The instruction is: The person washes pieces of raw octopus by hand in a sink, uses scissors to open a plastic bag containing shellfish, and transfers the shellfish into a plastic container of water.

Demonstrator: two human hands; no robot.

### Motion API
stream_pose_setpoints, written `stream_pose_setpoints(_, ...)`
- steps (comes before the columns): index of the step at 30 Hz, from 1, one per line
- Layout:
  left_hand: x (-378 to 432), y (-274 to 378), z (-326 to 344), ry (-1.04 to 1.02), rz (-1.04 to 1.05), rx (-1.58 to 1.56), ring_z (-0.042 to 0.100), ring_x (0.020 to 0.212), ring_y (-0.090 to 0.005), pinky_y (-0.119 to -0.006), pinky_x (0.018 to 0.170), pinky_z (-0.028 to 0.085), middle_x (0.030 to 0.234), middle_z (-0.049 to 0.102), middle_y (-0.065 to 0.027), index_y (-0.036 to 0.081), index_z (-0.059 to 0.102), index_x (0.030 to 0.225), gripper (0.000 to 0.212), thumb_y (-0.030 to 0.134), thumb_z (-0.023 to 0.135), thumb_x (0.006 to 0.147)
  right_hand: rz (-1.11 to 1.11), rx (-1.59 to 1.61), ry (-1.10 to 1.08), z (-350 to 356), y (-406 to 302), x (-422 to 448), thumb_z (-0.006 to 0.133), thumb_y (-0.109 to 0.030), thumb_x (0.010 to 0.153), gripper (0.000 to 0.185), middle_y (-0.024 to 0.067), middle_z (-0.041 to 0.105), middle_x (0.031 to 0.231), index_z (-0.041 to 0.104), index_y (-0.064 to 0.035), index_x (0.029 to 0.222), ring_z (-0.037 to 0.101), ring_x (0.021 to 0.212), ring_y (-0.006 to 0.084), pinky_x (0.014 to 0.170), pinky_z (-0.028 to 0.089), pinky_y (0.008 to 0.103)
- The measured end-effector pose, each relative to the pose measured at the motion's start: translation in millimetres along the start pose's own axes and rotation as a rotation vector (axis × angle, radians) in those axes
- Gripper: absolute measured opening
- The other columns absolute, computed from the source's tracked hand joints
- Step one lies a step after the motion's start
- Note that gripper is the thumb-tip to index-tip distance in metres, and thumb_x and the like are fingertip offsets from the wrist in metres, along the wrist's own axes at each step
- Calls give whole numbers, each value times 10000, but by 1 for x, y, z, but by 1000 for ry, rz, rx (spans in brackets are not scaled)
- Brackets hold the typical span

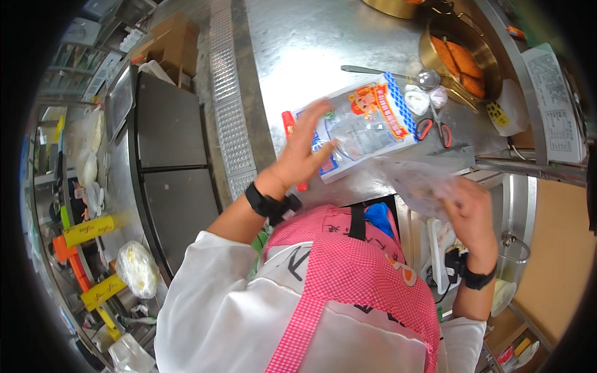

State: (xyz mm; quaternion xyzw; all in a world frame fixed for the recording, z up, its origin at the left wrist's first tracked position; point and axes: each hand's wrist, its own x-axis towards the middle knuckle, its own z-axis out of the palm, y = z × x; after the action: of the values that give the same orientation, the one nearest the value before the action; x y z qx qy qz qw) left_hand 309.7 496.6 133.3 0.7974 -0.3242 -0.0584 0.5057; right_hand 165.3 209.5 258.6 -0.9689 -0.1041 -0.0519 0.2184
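Note:
My left hand point(301, 147) is over the near left end of a printed clear plastic package point(366, 123), fingers spread and slightly blurred. Whether the fingertips press on it I cannot tell. The package lies flat on the steel counter point(298, 51), with a blue checked edge and a cartoon figure. A red strip-like object point(288, 123) pokes out beside that hand. My right hand point(468, 212) pinches a thin clear plastic bag point(415, 182), which is motion-blurred and stretches toward the counter's front edge.
Scissors point(434, 128) with red-and-black handles lie right of the package. Behind them are a ladle point(428, 79), small white bundles point(416, 100) and a brass-coloured pot point(493, 70) of orange food. Grey cabinets point(172, 126) stand at left, beyond a floor drain grate point(228, 93).

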Motion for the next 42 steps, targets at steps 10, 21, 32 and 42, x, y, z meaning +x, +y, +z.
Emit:
stream_pose_setpoints(10,31,63,13,-427,73,-466,302,1353,-275,-390,1107,244,1455,328,-147,72,293,1432,972,299,841,662,124,235,-161,-31,-12,35,668,-83,737,112,133,547,704,630,-5,808,529,625,290,577,426,344)
stream_pose_setpoints(21,51,89,43,-402,-267,-793,593,879,-89,-253,804,475,977,670,-22,25,654,1080,319,171,726,806,80,236,338,-26,-6,47,774,-154,691,435,89,624,976,627,-16,1075,583,898,180,796,464,305)
stream_pose_setpoints(32,-14,93,83,-203,-468,-741,570,884,-78,-228,763,457,1012,650,-14,12,641,1106,295,233,573,923,660,1341,142,106,11,-100,816,-326,660,870,107,512,1276,399,7,1348,472,1197,227,1017,349,345)
stream_pose_setpoints(42,-32,-49,-47,-204,60,830,268,1353,-379,-462,1100,275,1427,341,-195,116,397,1370,669,94,674,762,746,1611,353,157,-9,-126,795,-295,654,788,85,567,1199,453,-1,1300,536,1119,219,950,430,335)
